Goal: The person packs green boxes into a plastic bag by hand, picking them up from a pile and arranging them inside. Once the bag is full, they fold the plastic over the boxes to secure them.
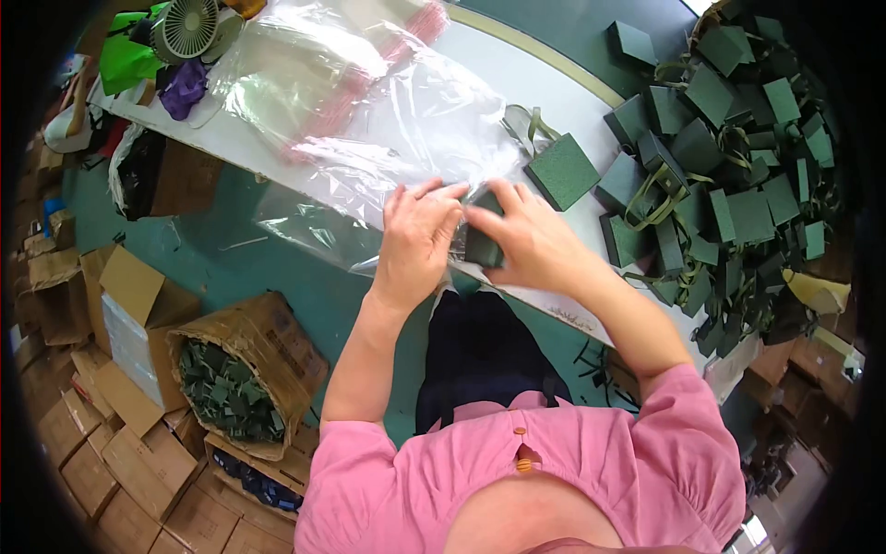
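Observation:
At the front edge of the table, my right hand (533,238) grips a small dark green box (483,242), thumb and fingers on its two sides. My left hand (415,242) is right beside it, its bent fingers closed on the edge of a clear plastic bag (318,220). The bag stretches left from there and hangs partly over the table edge. Part of the box is hidden behind my fingers. Just beyond my right hand lies another green box (562,173) with a ribbon handle (530,127).
A large heap of green boxes with ribbons (738,175) covers the table's right end. Stacked clear bags (305,83) lie at the back left, near a small fan (189,28) and purple cloth (184,90). An open carton of green pieces (295,355) stands on the floor.

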A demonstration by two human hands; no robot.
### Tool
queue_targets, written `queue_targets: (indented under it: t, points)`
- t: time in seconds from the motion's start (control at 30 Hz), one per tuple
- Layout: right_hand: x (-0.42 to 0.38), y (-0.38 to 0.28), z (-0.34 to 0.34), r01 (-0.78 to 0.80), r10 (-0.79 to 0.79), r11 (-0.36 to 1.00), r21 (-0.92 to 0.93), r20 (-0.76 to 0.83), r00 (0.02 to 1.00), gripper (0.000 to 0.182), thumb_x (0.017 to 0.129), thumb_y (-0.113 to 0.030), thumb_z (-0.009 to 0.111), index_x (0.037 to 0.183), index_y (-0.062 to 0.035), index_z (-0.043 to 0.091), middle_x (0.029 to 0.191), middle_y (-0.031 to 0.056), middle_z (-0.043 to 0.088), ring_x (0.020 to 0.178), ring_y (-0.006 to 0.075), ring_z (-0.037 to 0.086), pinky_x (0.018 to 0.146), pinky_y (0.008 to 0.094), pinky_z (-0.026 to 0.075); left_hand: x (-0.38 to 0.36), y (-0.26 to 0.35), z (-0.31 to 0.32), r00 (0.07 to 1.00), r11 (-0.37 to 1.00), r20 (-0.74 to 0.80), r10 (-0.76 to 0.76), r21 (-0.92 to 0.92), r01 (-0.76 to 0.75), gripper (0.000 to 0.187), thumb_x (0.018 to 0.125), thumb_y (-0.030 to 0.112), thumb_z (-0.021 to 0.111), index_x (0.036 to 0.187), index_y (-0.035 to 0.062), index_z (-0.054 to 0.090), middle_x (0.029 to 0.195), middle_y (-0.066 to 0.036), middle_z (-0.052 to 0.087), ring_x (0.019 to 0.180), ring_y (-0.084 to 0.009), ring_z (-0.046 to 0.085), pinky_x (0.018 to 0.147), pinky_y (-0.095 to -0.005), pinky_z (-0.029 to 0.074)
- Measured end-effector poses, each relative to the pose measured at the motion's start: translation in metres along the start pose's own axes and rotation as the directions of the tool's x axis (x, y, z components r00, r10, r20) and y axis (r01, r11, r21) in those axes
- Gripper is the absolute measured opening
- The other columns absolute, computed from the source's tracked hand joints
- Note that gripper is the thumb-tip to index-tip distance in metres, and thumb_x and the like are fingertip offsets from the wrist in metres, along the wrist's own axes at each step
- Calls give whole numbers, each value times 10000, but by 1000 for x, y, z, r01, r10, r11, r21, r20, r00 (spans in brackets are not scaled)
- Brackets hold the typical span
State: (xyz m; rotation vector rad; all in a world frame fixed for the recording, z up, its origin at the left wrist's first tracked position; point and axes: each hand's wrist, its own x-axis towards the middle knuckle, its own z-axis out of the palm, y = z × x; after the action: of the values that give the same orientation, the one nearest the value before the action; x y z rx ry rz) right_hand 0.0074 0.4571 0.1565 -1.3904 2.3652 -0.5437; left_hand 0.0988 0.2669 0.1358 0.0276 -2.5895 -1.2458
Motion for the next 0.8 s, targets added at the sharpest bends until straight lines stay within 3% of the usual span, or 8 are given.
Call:
queue_targets:
  t: [0.13, 0.2, 0.37, 0.5, 0.6, 0.67, 0.7, 0.8]
  points:
    - [39, 29, 60, -42, 205, 677, 734, -134, 970, 860, 683, -275, 880, 1437, -126, 493, 1492, 253, 364, 1306, 478, 489, 1129, 475, 427, 11, -29, -13, 995, 997, -73, -62, -53, 59, 208, 1075, 230, 532, 1041, 61, 649, 1269, -80, 725, 1274, -350, 603, 1125, -473, 373]
    - [51, 32, 69, 9, 207, 677, 736, -203, 957, 871, 670, -269, 884, 1440, -141, 496, 1503, 258, 356, 1302, 483, 486, 1131, 483, 422, 20, -44, -27, 993, 997, -83, -79, -11, 79, 217, 1075, 239, 535, 1025, 52, 634, 1266, -82, 727, 1286, -365, 591, 1129, -468, 378]
    - [57, 24, 28, 69, 14, 971, 227, -347, 938, 824, 649, -236, 862, 1409, -176, 546, 1470, 245, 416, 1235, 453, 520, 1066, 491, 457, 25, -63, -67, 991, 995, 98, -91, 45, 87, 224, 1080, 244, 527, 1025, 49, 624, 1286, -83, 721, 1398, -371, 499, 1163, -481, 341]
    - [74, 19, 9, 261, -258, 965, -1, -163, 952, 831, 623, -215, 852, 1407, -217, 576, 1422, 209, 465, 1189, 411, 535, 1003, 491, 474, 41, -52, -64, 982, 996, 185, -40, -75, 55, 188, 1070, 228, 526, 1096, 99, 660, 1344, -59, 688, 1454, -334, 441, 1218, -632, 113]
    - [92, 19, 21, 439, -442, 897, -48, -86, 893, 795, 623, -248, 862, 1371, -199, 595, 1400, 186, 476, 1199, 401, 540, 986, 492, 481, 56, -52, -55, 992, 997, 113, 56, -61, -49, 154, 1034, 152, 553, 1062, 95, 692, 1237, -70, 724, 1396, -312, 515, 1210, -621, 142]
    - [99, 16, 28, 261, -264, 964, 42, 193, 945, 776, 625, -276, 877, 1340, -158, 599, 1407, 199, 474, 1212, 403, 554, 993, 494, 484, 55, -56, -58, 957, 990, 263, 122, -105, -97, 160, 1031, 171, 584, 1081, 92, 714, 1242, -57, 726, 1362, -299, 541, 1219, -579, 168]
    - [104, 25, 42, 297, -293, 948, 118, -51, 955, 794, 656, -284, 887, 1361, -129, 559, 1436, 217, 441, 1215, 426, 559, 1041, 506, 472, 53, -55, -61, 949, 988, 286, 129, -115, -100, 160, 1029, 169, 588, 1068, 90, 721, 1204, -50, 739, 1357, -296, 546, 1222, -584, 159]
    - [111, 28, 63, -14, 237, 807, 590, -301, 924, 841, 686, -293, 883, 1402, -75, 500, 1467, 218, 403, 1249, 441, 531, 1090, 507, 449, 36, -77, -65, 946, 981, 281, 163, 57, -186, 238, 988, 238, 655, 1186, 111, 689, 1298, -84, 686, 1424, -339, 457, 1219, -633, 121]
